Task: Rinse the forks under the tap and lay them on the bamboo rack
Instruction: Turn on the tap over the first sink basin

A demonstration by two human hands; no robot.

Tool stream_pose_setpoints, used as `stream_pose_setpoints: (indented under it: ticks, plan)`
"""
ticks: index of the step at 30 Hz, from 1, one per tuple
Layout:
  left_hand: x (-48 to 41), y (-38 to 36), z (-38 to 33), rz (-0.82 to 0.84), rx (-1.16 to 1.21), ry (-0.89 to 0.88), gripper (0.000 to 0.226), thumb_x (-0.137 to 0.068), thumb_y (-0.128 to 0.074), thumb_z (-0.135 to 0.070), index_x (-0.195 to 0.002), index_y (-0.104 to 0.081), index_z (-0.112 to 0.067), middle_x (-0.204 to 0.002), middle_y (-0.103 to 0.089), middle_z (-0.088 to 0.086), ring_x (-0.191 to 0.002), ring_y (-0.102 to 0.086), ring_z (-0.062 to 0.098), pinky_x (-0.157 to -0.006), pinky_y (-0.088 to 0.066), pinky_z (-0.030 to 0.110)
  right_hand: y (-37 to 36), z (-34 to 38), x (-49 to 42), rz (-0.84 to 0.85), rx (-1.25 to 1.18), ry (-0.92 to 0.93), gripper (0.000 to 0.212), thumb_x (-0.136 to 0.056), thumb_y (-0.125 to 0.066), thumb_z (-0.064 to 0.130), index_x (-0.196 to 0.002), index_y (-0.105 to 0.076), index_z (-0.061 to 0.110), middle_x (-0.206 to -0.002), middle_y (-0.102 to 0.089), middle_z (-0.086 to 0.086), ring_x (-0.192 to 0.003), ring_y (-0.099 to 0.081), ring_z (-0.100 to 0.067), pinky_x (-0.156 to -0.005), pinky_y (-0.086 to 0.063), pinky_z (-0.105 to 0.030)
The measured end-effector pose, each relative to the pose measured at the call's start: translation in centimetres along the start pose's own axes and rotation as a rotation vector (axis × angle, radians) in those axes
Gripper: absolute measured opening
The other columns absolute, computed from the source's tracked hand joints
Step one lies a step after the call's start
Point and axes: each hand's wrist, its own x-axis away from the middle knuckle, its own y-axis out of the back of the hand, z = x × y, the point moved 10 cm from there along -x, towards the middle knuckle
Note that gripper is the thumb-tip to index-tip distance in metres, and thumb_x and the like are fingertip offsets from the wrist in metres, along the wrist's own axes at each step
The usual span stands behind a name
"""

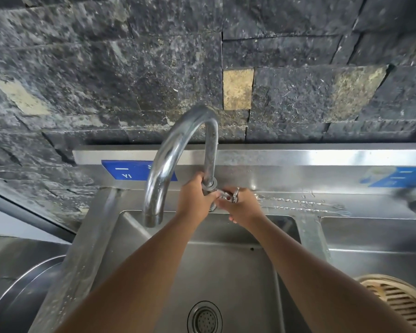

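1. Right now the forks lie at the right of centre, two slim twisted-handle pieces side by side on the wet steel ledge behind the basin, tines pointing right, neither of them in a hand
2. Left hand is wrapped closed around the base of the tap, fingers curled on the stem
3. Right hand sits just beside it, fingertips pinching the small tap handle at centre frame; whether it is turning I cannot tell
4. No water shows at the spout, left of centre, so my read is that rinsing has not begun: the flow comes first, then the forks go under it, then over to the rack
5. Bamboo rack, round and slatted, peeks in at the lower right corner, and no fork shows on the visible part
6. Sink fills the lower middle, its bowl bare steel with a drain at the bottom edge
7. A round steel lid or pan edges in at lower left
8. Rough dark stone wall spans the whole upper half, with blue stickers on the steel backsplash below it
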Motion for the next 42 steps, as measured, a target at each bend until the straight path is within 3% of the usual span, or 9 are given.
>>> stream_pose_setpoints:
  ticks: [3,13,16,20,24,28,34,38,42]
  plan:
    - [0.17,0.04,-0.1,-0.01,0.011,-0.003,0.035,-0.069,-0.084,-0.027,-0.086,-0.055,-0.033,-0.067,-0.06,-0.021,-0.061,-0.057,-0.01,-0.051,-0.038,0.005,0.0,0.08,-0.05,0.002,-0.017,0.017,0.013,-0.082,-0.071,0.027,-0.094,-0.076,0.028,-0.071,-0.071,-0.01,-0.039,-0.058,-0.01,-0.039,-0.045,-0.021]
    - [0.23,-0.01,-0.15,-0.012,0.03,0.008,0.034,-0.07,-0.084,-0.025,-0.09,-0.057,-0.032,-0.072,-0.061,-0.022,-0.063,-0.059,-0.011,-0.054,-0.041,0.001,-0.12,-0.49,-0.36,0.003,-0.015,0.035,0.041,-0.086,-0.072,0.031,-0.125,-0.069,0.017,-0.077,-0.073,-0.003,-0.039,-0.057,-0.004,-0.039,-0.043,-0.016]
    - [0.24,-0.06,-0.02,-0.009,0.035,0.008,0.033,-0.072,-0.083,-0.022,-0.092,-0.058,-0.031,-0.072,-0.062,-0.02,-0.065,-0.06,-0.01,-0.054,-0.042,0.003,-0.02,-0.42,-0.25,-0.008,-0.027,0.056,0.035,-0.086,-0.072,0.031,-0.12,-0.069,0.021,-0.073,-0.069,0.001,-0.04,-0.059,-0.011,-0.04,-0.045,-0.02]
    - [0.15,-0.12,-0.01,-0.015,0.011,0.0,0.034,-0.072,-0.082,-0.023,-0.1,-0.063,-0.023,-0.075,-0.063,-0.019,-0.071,-0.063,0.003,-0.063,-0.046,0.014,-0.12,-0.18,-0.09,0.0,-0.053,0.08,0.007,-0.084,-0.07,0.031,-0.09,-0.072,0.034,-0.066,-0.064,0.006,-0.039,-0.056,-0.011,-0.04,-0.044,-0.021]
    - [0.06,-0.22,-0.03,-0.016,-0.003,-0.001,0.035,-0.073,-0.082,-0.023,-0.102,-0.063,-0.022,-0.081,-0.065,-0.015,-0.077,-0.066,0.01,-0.071,-0.05,0.024,-0.03,0.17,0.15,-0.001,-0.071,0.094,0.019,-0.086,-0.07,0.03,-0.079,-0.066,0.047,-0.067,-0.065,0.008,-0.039,-0.056,-0.01,-0.039,-0.043,-0.018]
    - [0.14,-0.2,-0.07,-0.011,-0.017,0.007,0.034,-0.074,-0.082,-0.023,-0.102,-0.063,-0.022,-0.083,-0.066,-0.013,-0.077,-0.065,0.01,-0.07,-0.049,0.024,-0.12,0.05,0.22,0.015,-0.106,0.091,0.014,-0.088,-0.071,0.03,-0.091,-0.066,0.043,-0.072,-0.065,0.006,-0.041,-0.056,-0.01,-0.04,-0.043,-0.018]
    - [0.4,-0.05,0.04,-0.007,-0.002,0.036,0.033,-0.074,-0.082,-0.024,-0.096,-0.059,-0.029,-0.074,-0.062,-0.02,-0.067,-0.058,-0.009,-0.056,-0.038,0.005,-0.32,-0.3,0.08,0.041,-0.14,0.098,0.014,-0.089,-0.07,0.029,-0.102,-0.071,0.035,-0.073,-0.067,0.004,-0.045,-0.057,-0.012,-0.041,-0.045,-0.019]
    - [0.48,0.02,-0.09,-0.003,-0.005,0.035,0.033,-0.074,-0.082,-0.025,-0.097,-0.058,-0.031,-0.073,-0.06,-0.022,-0.066,-0.056,-0.012,-0.054,-0.038,0.004,-0.13,0.19,0.33,0.024,-0.143,0.129,0.026,-0.09,-0.07,0.029,-0.079,-0.067,0.053,-0.078,-0.071,-0.006,-0.046,-0.058,-0.015,-0.041,-0.045,-0.021]
    - [0.38,-0.12,-0.08,-0.004,-0.008,0.031,0.035,-0.074,-0.082,-0.024,-0.102,-0.061,-0.026,-0.079,-0.062,-0.018,-0.07,-0.058,-0.004,-0.062,-0.042,0.016,-0.09,0.4,0.47,0.016,-0.146,0.124,0.037,-0.089,-0.07,0.027,-0.071,-0.066,0.059,-0.081,-0.072,-0.009,-0.045,-0.058,-0.013,-0.04,-0.045,-0.019]
